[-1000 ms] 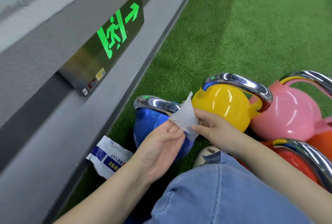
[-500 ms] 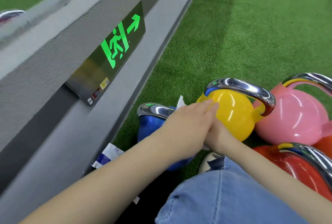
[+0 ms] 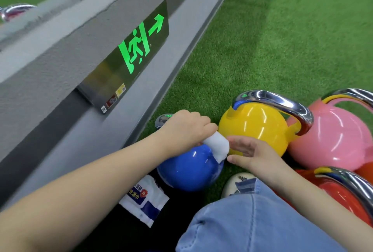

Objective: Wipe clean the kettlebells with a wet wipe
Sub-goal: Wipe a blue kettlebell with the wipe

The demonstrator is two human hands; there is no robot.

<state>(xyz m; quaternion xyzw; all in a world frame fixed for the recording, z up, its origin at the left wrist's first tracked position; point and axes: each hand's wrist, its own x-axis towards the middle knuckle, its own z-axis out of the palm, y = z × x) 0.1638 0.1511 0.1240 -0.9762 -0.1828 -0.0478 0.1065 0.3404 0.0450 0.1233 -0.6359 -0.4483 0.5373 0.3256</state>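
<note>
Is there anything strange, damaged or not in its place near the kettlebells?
Nothing is spilled or damaged. Only the wipes packet lies loose on the floor beside the blue kettlebell, against the wall base.

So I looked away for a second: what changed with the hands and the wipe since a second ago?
The left hand took the wipe down onto the blue kettlebell, gripping its handle through the wipe. The right hand let go of the wipe and now sits open beside it. The yellow kettlebell, pink kettlebell and wipe pack stayed put.
</note>
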